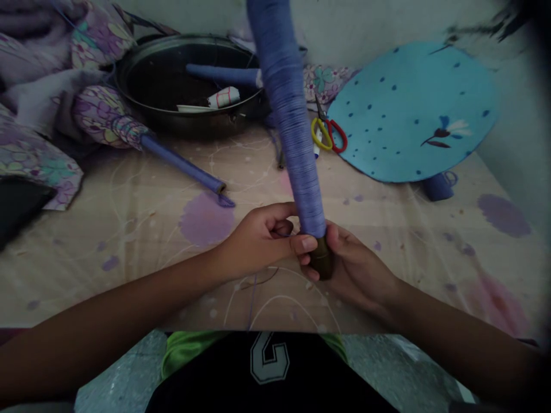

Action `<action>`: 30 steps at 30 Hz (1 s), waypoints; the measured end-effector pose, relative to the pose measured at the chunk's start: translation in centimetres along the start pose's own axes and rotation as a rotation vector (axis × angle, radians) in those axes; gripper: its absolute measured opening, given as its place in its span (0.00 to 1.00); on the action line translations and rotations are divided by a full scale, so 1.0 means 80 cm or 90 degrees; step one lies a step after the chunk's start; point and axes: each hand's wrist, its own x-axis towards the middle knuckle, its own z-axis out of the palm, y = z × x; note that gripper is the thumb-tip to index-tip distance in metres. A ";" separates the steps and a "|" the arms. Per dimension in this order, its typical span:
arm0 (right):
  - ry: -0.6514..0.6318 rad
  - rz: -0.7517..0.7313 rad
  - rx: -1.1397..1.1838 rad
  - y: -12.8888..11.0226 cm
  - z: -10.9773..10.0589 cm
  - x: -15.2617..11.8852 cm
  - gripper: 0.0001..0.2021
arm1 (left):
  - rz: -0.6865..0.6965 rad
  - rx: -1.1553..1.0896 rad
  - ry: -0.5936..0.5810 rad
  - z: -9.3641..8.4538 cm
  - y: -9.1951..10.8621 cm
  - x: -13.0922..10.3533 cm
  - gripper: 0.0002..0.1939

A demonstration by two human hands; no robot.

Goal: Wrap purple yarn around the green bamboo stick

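Rod [297, 132]: top center to center, slanted, ridged purple winding, dark bare lower end. Left hand [262, 241]: partly curled, thumb pressed on the rod's lower end. Right hand [357, 264]: partly closed around that end.

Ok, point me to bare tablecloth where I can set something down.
Tablecloth lies bare at left, between the thin wrapped rod and left forearm; at right, between the blue disc and right forearm. Crowded: the back, with the pan, scissors and disc, and the middle, at the left hand and right hand.
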 end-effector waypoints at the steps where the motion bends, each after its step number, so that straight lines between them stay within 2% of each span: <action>1: -0.011 0.015 0.019 0.001 -0.001 0.000 0.14 | -0.006 -0.026 -0.018 0.000 0.000 0.001 0.19; 5: -0.007 0.015 0.057 0.006 -0.006 0.002 0.14 | 0.004 -0.067 -0.044 -0.002 -0.003 0.005 0.17; 10: 0.003 0.028 0.068 0.010 -0.009 0.003 0.13 | -0.004 -0.013 -0.042 -0.007 0.001 0.007 0.15; 13: 0.018 0.053 0.055 0.008 -0.006 0.001 0.14 | -0.007 0.070 -0.009 -0.009 0.003 0.007 0.16; 16: 0.029 0.035 0.016 0.006 0.002 -0.004 0.16 | 0.013 0.145 0.042 -0.009 0.002 0.007 0.18; 18: 0.046 0.016 -0.012 0.006 0.006 -0.006 0.14 | 0.024 0.163 0.046 -0.009 0.001 0.008 0.18; 22: 0.084 -0.039 -0.023 0.008 0.005 -0.007 0.11 | 0.027 0.140 0.034 -0.007 0.001 0.007 0.20; 30: 0.023 -0.012 0.015 0.015 -0.010 0.003 0.13 | 0.006 0.034 -0.031 -0.008 -0.002 0.007 0.19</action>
